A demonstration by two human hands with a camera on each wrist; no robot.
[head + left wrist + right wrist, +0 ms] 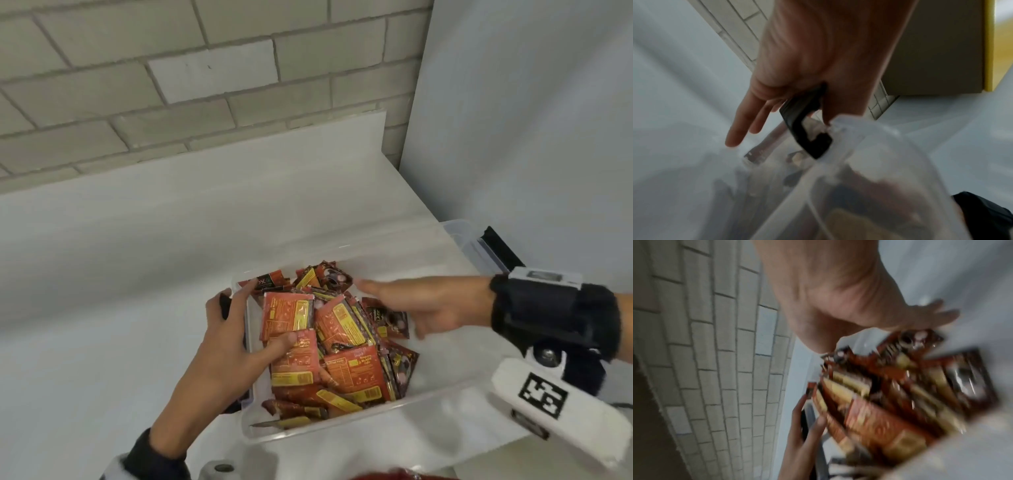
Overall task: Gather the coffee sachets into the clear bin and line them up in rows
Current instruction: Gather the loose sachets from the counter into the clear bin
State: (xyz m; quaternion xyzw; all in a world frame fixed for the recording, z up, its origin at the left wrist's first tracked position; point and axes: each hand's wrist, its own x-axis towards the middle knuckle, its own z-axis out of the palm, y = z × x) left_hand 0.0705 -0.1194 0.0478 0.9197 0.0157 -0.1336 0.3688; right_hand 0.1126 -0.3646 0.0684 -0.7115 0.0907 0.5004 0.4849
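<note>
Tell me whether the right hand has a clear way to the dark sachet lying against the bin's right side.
Probably yes. The right hand hangs open just above the dark sachet, the clear bin has no lid on, and the left hand stays at the opposite wall.

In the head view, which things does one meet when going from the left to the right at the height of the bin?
White counter → left hand on the bin's left wall → coffee sachets in the clear bin → right hand → black wrist strap.
</note>
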